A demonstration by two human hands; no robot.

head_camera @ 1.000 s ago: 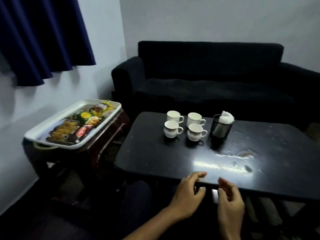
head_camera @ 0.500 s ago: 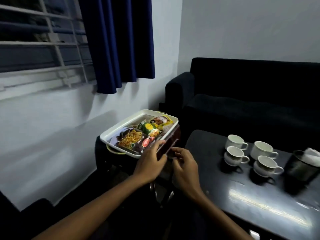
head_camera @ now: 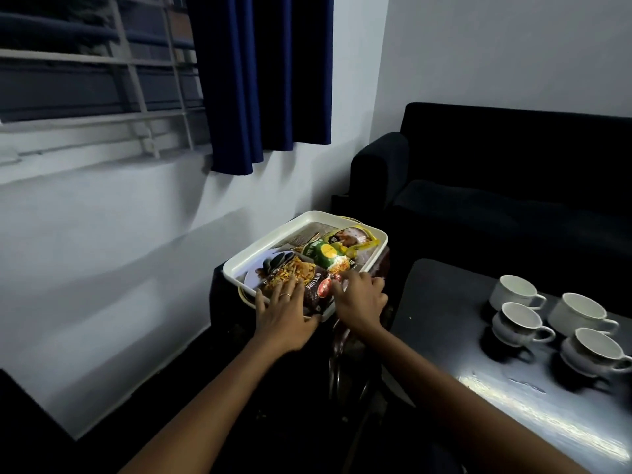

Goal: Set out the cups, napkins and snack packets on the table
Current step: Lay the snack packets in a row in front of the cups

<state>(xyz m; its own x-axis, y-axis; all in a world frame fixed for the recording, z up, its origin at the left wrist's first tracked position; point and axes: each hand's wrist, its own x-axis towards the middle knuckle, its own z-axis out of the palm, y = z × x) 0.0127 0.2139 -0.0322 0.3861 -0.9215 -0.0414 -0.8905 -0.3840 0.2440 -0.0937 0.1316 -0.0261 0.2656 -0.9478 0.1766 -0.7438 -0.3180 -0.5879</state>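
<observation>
— Dark surface (head_camera: 444,336), white tray (head_camera: 253,258) beside it. What is held?
— "Mixture" snack packet (head_camera: 297,275) is pressed by left hand (head_camera: 284,316), fingers flat. Right hand (head_camera: 359,299) is curled on its edge.
— Cups?
— Four cups (head_camera: 519,323) are set out.

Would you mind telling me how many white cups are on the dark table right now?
4, in a cluster at the table's right side: back-left cup, back-right cup, front-left cup and front-right cup. The frame's right edge cuts the table, so more may be out of view.
</observation>
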